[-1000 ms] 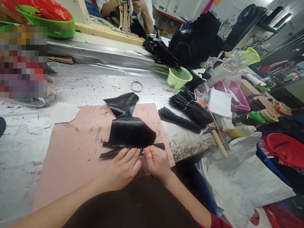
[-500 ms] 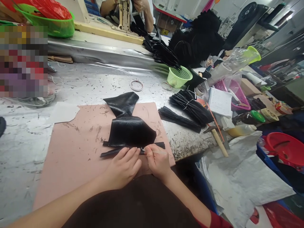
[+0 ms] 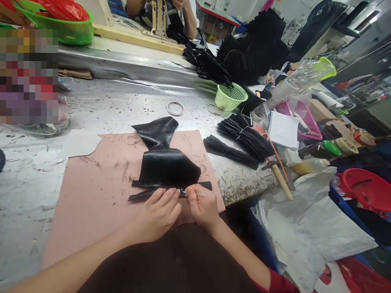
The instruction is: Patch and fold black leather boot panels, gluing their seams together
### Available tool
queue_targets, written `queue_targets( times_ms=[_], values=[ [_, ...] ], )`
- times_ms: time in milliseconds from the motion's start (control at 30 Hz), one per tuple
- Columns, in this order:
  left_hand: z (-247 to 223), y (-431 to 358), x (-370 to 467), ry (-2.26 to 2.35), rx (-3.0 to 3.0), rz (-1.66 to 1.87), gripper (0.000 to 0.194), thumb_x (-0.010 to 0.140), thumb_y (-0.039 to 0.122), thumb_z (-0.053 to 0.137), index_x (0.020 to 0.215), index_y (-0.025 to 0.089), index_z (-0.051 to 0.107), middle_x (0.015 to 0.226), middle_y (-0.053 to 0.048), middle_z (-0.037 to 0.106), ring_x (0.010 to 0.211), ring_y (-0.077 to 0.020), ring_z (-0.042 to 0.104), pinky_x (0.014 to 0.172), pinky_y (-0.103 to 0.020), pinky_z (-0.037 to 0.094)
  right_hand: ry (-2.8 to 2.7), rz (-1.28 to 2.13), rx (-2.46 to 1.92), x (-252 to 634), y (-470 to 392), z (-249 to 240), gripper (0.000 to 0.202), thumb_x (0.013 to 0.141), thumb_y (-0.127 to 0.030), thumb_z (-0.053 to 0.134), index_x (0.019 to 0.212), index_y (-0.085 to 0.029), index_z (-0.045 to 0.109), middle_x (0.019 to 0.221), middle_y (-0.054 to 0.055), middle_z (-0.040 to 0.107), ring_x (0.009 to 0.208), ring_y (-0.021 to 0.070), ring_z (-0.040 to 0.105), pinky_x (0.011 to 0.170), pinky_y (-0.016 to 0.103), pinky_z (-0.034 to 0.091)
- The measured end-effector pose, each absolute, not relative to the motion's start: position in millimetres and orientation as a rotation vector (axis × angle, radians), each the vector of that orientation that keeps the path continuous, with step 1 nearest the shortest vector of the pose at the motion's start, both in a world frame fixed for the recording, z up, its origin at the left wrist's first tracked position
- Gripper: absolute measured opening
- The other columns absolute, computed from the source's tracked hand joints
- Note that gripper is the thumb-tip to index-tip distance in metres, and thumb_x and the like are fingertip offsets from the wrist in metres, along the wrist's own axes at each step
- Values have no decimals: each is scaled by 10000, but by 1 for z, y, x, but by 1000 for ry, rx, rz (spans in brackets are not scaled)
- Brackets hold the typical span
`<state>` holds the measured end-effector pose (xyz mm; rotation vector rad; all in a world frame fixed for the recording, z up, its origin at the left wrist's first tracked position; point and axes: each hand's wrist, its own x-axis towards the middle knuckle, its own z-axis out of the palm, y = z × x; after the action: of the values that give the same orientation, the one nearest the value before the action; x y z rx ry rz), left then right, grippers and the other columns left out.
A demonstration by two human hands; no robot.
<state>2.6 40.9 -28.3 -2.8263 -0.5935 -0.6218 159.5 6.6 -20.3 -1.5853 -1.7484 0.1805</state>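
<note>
A black leather piece (image 3: pixel 169 169) lies on a pink board (image 3: pixel 91 207), narrow in its middle and wide at both ends. A black strip with jagged ends, which looks like zipper tape (image 3: pixel 135 183), shows along its near edge. Closer to me runs a second black strip (image 3: pixel 139 196). My left hand (image 3: pixel 160 213) rests on this near strip, fingers stretched out and pressing it down. My right hand (image 3: pixel 202 204) is closed in a pinch around a thin, pale, pen-like tool (image 3: pixel 183 191), its tip at the strip beside my left fingertips. Most of the tool is hidden by my fingers.
Black strip bundles (image 3: pixel 244 136), a green basket (image 3: pixel 229 97), a roll of tape (image 3: pixel 175 108), a notebook (image 3: pixel 282 130) and a hammer (image 3: pixel 281 181) lie beyond and right. White paper (image 3: pixel 82 143) is at left. Another person's arm (image 3: pixel 190 18) is behind a sewing machine (image 3: pixel 159 20).
The view has shifted very slightly. Both hands, the black strips and the leather piece stay in practically the same place.
</note>
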Motion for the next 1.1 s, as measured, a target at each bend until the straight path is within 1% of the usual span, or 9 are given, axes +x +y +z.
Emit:
queue_targets(
  times_ms=[167, 400, 567, 733, 933, 1000, 1100],
  values=[
    [-29, 39, 2, -607, -2830, -626, 235, 794, 97, 394, 734, 159, 613, 1000, -67, 680, 950, -198, 566, 839, -341, 355, -1766, 163, -1570, 159, 5, -22, 307, 888, -184, 342, 664, -161, 549, 561, 25, 599, 526, 128, 562, 533, 222, 405],
    [-30, 39, 2, -601, -2836, -644, 232, 800, 104, 397, 718, 153, 608, 999, -76, 679, 952, -205, 567, 836, -343, 352, -1785, 158, -1568, 159, 5, -21, 313, 885, -183, 350, 647, -154, 551, 556, 34, 601, 519, 132, 560, 527, 229, 397],
    [-31, 40, 2, -598, -2832, -632, 236, 804, 105, 389, 745, 153, 613, 1010, -80, 676, 957, -208, 564, 837, -349, 352, -1792, 166, -1566, 160, 6, -21, 319, 885, -189, 350, 629, -166, 538, 545, 22, 586, 505, 124, 546, 522, 226, 397],
    [-30, 39, 2, -604, -2822, -617, 246, 798, 98, 390, 686, 164, 599, 991, -70, 682, 944, -203, 568, 826, -344, 354, -1743, 166, -1574, 159, 6, -21, 290, 887, -173, 337, 689, -165, 548, 585, 24, 604, 551, 126, 566, 546, 222, 415],
    [-29, 39, 2, -601, -2824, -616, 244, 794, 97, 391, 676, 166, 594, 992, -68, 681, 950, -205, 562, 822, -342, 356, -1743, 165, -1574, 160, 7, -22, 301, 887, -178, 341, 663, -169, 541, 567, 22, 594, 535, 125, 558, 531, 227, 411],
    [-28, 40, 1, -599, -2832, -606, 231, 789, 98, 402, 678, 167, 593, 999, -70, 679, 939, -209, 564, 804, -341, 365, -1737, 165, -1576, 159, 6, -22, 298, 885, -180, 343, 663, -170, 542, 571, 22, 596, 537, 125, 557, 531, 229, 411],
    [-28, 40, 1, -584, -2864, -556, 208, 776, 92, 415, 712, 164, 599, 1037, -78, 668, 870, -211, 578, 733, -334, 390, -1739, 164, -1565, 158, 0, -22, 328, 890, -217, 328, 625, -184, 520, 552, 16, 584, 528, 125, 547, 540, 235, 416]
  ],
)
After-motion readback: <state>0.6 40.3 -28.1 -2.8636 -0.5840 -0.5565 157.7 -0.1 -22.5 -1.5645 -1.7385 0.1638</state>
